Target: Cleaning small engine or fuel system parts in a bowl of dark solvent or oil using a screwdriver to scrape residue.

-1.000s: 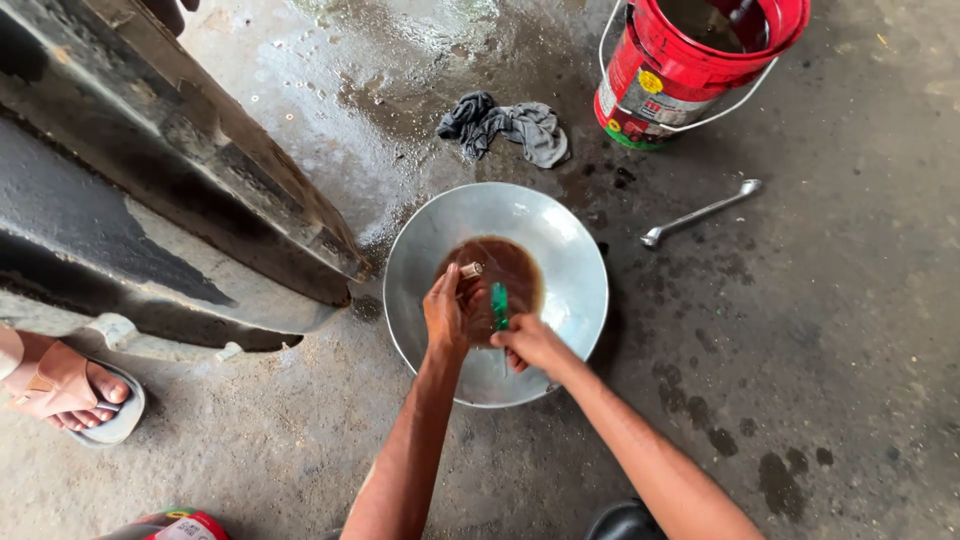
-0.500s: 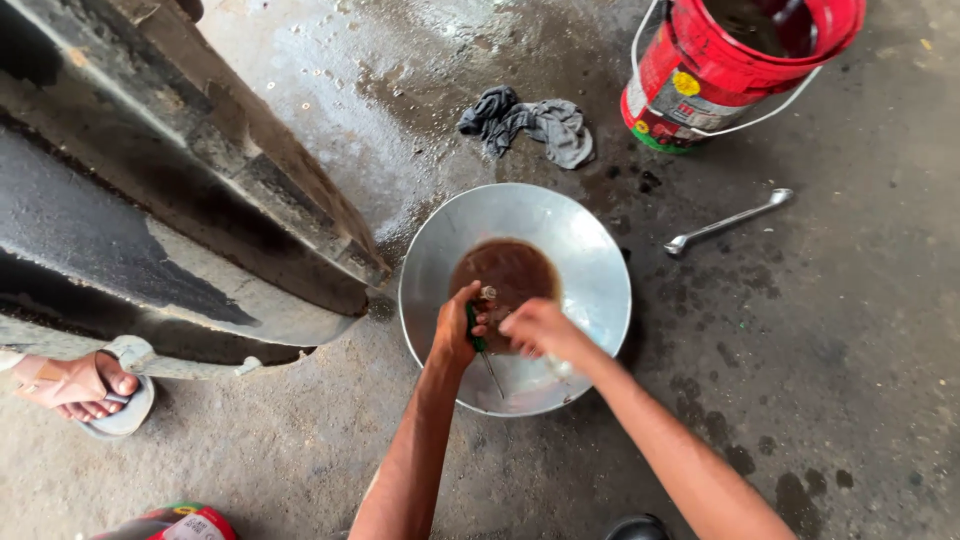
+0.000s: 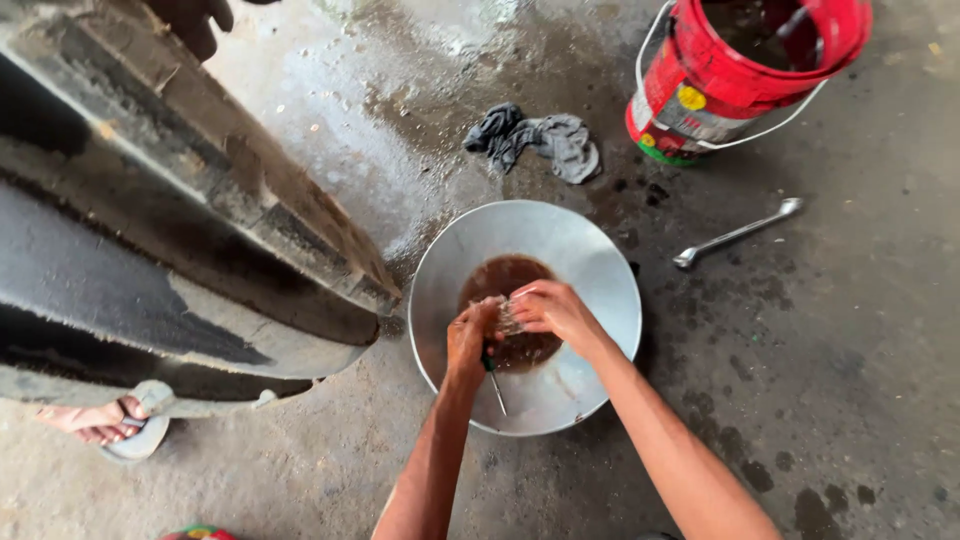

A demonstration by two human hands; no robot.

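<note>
One head camera looks steeply down from above, close over the basin (image 3: pixel 590 250) on the floor (image 3: pixel 850 330), forearms entering from below.

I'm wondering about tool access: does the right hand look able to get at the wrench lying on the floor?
Probably yes. The wrench lies on bare floor to the right of the metal bowl, with nothing between it and the right hand. But that hand is now busy over the bowl, on a small part.

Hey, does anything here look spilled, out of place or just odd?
Yes. Dark wet stains spread over the concrete floor around the metal basin, and a spanner and a crumpled grey rag lie loose on it. The red bucket looks tilted, though that may be the camera angle.
</note>
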